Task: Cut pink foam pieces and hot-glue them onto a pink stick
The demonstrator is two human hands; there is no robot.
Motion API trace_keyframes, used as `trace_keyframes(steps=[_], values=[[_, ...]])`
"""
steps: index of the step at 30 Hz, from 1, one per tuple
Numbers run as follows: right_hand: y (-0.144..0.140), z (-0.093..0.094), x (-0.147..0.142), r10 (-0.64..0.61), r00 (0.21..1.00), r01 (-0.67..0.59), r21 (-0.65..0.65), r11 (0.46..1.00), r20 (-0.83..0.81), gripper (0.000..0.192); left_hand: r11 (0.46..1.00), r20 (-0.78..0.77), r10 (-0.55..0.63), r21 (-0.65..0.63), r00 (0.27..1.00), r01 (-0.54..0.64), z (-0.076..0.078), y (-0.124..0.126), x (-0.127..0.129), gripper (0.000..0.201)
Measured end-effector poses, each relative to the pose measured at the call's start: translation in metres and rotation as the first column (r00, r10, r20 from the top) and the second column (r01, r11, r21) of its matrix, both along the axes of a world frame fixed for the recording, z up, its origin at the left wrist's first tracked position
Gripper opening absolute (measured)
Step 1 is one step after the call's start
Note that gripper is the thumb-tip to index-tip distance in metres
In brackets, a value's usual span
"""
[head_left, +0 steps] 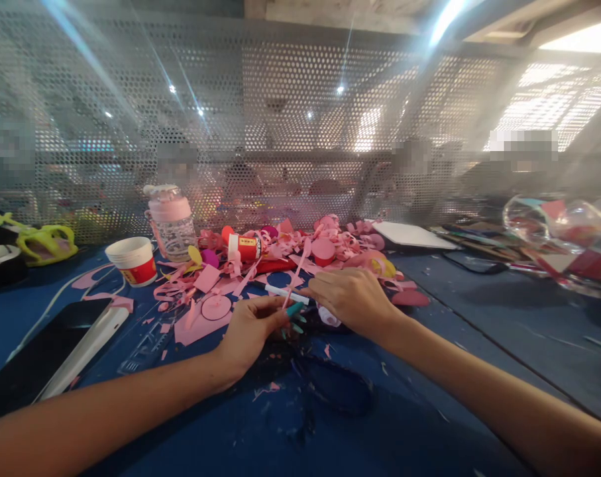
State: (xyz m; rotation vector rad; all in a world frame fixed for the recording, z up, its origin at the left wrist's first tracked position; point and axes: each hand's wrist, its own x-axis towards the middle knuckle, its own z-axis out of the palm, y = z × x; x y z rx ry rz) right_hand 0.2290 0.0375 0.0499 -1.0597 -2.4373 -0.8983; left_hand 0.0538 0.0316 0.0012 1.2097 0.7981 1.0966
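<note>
Nearest the camera, both forearms enter from the lower corners and converge at table centre. The left hand [250,330] has its fingers curled together, thumb and fingertips closing on the lower end of a thin pink paper strip [295,278]. The right hand [352,298] lies palm down just to the 3 o'clock side of the left, fingers bunched; its tips meet the same strip slightly higher. What else it grips underneath cannot be told, though a small white roll [327,317] shows at its near edge.

Governing relation: the strip's long axis runs from the meeting fingertips up toward 12 to 1 o'clock, away from the body. Both hands are on it; the left holds the nearer end.

At 9 o'clock of the left hand, a dark phone [42,358] lies flat on the blue table [479,318] beside a white elongated case [89,348].

Beyond the hands at 12 o'clock, a heap of pink paper scraps [330,242], a pink disc [215,307] and a red-labelled glue bottle [244,247] on its side; its print is illegible.

At 10 to 11 o'clock, a white cup [132,260] with a red band, lettering unreadable, and a pink water bottle [171,222].

At 2 o'clock, a clear plastic bag [563,232]. A perforated metal screen [300,119] closes the far side.
</note>
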Motion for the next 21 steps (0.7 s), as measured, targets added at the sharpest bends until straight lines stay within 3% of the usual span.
trace_keyframes(steps=[6,8,14,21], values=[[-0.001,0.003,0.001,0.093,0.994,-0.099,-0.126,0.987,-0.053,0.036,1.0,-0.019,-0.009,-0.008,1.0,0.009,0.002,0.0,0.0,0.021],[-0.003,0.005,0.001,0.092,0.989,-0.105,-0.114,0.988,-0.114,0.037,1.0,-0.03,0.0,-0.003,1.0,0.0,0.002,0.0,0.0,0.022],[-0.004,0.01,0.003,-0.124,0.975,0.15,0.131,0.98,-0.184,0.039,1.0,-0.031,-0.004,0.002,1.0,0.004,-0.002,0.001,0.001,0.023],[-0.001,0.004,0.002,-0.15,0.983,0.152,0.011,0.988,-0.104,0.037,1.0,0.0,-0.02,-0.012,1.0,0.02,-0.001,0.001,0.0,0.024]])
